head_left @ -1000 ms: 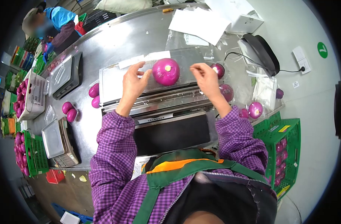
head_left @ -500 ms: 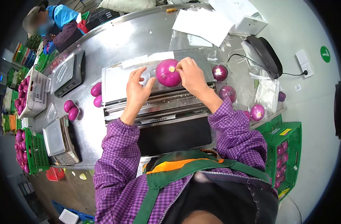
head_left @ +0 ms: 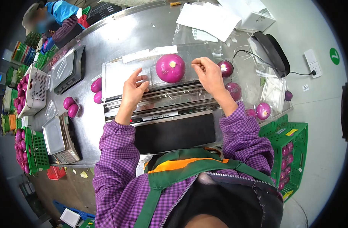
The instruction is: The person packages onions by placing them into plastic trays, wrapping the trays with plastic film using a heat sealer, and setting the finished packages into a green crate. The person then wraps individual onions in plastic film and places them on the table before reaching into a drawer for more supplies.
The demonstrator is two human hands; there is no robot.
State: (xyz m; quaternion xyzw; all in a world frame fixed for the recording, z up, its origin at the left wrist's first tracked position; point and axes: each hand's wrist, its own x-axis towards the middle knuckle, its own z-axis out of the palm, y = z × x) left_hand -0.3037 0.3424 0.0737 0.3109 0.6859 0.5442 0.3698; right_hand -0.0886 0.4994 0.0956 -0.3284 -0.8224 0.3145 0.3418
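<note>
A large purple onion (head_left: 170, 68) rests on the flat top of a film-wrapping machine (head_left: 117, 81), its pale end facing up. To its left is my left hand (head_left: 134, 91), fingers apart, holding nothing and not touching the onion. My right hand (head_left: 211, 78) hovers just right of the onion with thumb and fingers pinched together; whatever they may hold is too small to make out. Clear film lies around and under the onion. Below the hands run the machine's metal rollers (head_left: 166, 97) and its black front plate (head_left: 175, 133).
More purple onions (head_left: 233, 91) lie right of the machine, and wrapped pairs (head_left: 71, 106) at left. Two scales (head_left: 54, 135) stand on the steel table (head_left: 136, 32). Green crates (head_left: 301, 152) hold onions. A black device (head_left: 271, 55) trails a cable. A co-worker (head_left: 61, 19) is at far left.
My right hand has let go of the onion and drawn off to the right. My left hand has shifted slightly left and down. The onion now sits with its pale end turned more upward.
</note>
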